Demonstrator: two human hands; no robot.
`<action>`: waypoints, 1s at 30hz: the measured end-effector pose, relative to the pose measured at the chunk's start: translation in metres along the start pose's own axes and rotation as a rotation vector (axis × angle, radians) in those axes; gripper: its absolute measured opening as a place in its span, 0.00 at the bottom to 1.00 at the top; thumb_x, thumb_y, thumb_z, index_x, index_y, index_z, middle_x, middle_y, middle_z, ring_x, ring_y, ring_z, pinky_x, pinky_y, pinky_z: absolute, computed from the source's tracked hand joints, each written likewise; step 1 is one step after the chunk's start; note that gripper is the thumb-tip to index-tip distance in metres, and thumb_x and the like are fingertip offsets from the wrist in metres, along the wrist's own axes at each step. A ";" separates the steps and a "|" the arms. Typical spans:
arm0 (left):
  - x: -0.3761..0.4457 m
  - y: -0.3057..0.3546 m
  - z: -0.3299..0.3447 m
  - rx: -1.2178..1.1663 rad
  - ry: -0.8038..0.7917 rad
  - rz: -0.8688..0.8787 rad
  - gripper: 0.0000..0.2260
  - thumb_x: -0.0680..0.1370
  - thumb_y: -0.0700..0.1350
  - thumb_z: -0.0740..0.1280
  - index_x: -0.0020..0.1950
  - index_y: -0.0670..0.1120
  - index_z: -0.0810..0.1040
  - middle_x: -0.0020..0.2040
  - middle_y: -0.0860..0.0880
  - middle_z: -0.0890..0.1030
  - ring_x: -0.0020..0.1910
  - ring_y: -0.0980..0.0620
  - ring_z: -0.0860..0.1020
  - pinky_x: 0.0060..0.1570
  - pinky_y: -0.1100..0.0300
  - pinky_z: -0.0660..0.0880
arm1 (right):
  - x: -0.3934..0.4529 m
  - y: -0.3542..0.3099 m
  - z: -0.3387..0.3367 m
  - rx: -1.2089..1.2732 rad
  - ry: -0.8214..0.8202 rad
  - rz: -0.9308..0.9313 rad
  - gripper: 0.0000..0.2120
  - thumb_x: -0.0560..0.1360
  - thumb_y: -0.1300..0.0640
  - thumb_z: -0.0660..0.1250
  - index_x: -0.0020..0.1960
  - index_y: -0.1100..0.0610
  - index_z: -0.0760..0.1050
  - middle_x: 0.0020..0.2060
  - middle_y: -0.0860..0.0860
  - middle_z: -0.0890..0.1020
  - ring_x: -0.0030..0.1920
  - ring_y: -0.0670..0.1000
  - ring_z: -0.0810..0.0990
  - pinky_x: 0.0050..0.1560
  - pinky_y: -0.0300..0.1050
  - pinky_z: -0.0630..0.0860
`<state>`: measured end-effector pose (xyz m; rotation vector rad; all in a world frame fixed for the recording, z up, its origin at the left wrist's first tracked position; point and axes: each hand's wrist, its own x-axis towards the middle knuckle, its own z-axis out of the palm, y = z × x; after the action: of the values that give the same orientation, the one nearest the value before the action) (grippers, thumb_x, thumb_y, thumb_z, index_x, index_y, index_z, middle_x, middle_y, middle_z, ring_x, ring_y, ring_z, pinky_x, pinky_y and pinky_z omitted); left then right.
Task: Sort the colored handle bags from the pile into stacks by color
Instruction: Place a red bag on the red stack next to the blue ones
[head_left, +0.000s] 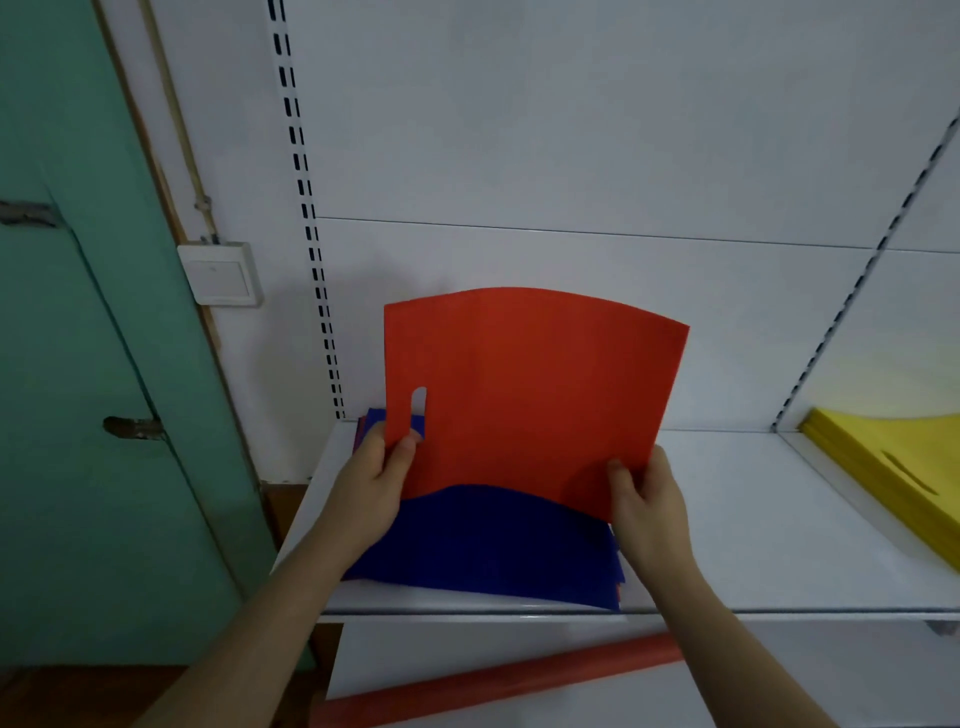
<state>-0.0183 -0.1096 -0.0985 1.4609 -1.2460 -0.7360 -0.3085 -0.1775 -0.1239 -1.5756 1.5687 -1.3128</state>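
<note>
On the white shelf (727, 519) before me lies the blue pile of bags (483, 540), with a yellow stack (893, 457) well apart to the right. Above the pile I hold a red bag (530, 384) upright. My left hand (371, 486) pinches its lower corner by the handle slot, and my right hand (649, 499) grips the opposite bottom corner.

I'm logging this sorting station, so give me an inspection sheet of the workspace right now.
Surface: white shelf, bare between the stacks.
Job's things: red handle bag lifted upright; blue bag pile beneath; yellow bag stack at right.
Clutter: red roll below the shelf.
Grippers: left hand and right hand pinch the red bag's lower corners.
Cables: conduit running down to wall switch.
Surroundings: green door, slotted upright.
</note>
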 end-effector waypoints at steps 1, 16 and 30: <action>0.002 0.002 0.001 0.006 -0.003 0.000 0.10 0.86 0.56 0.57 0.63 0.58 0.75 0.56 0.60 0.80 0.49 0.71 0.78 0.46 0.72 0.71 | 0.002 0.000 0.001 -0.032 0.007 -0.014 0.04 0.83 0.55 0.62 0.57 0.48 0.72 0.45 0.45 0.82 0.45 0.49 0.81 0.49 0.59 0.80; 0.007 0.005 0.033 0.052 0.209 0.181 0.21 0.86 0.49 0.63 0.78 0.62 0.64 0.64 0.68 0.74 0.53 0.75 0.75 0.50 0.68 0.74 | -0.038 0.000 -0.053 -0.204 0.287 -0.223 0.24 0.84 0.59 0.64 0.77 0.42 0.69 0.59 0.40 0.78 0.57 0.35 0.76 0.58 0.41 0.75; -0.035 0.046 0.187 0.159 -0.034 0.360 0.21 0.86 0.41 0.60 0.79 0.55 0.69 0.66 0.59 0.74 0.58 0.68 0.73 0.55 0.74 0.70 | -0.095 0.070 -0.210 -0.399 0.461 -0.097 0.30 0.81 0.65 0.65 0.80 0.47 0.67 0.58 0.45 0.75 0.51 0.43 0.74 0.50 0.43 0.71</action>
<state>-0.2124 -0.1314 -0.1131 1.3019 -1.5705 -0.4280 -0.5103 -0.0469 -0.1326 -1.6734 2.1692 -1.5701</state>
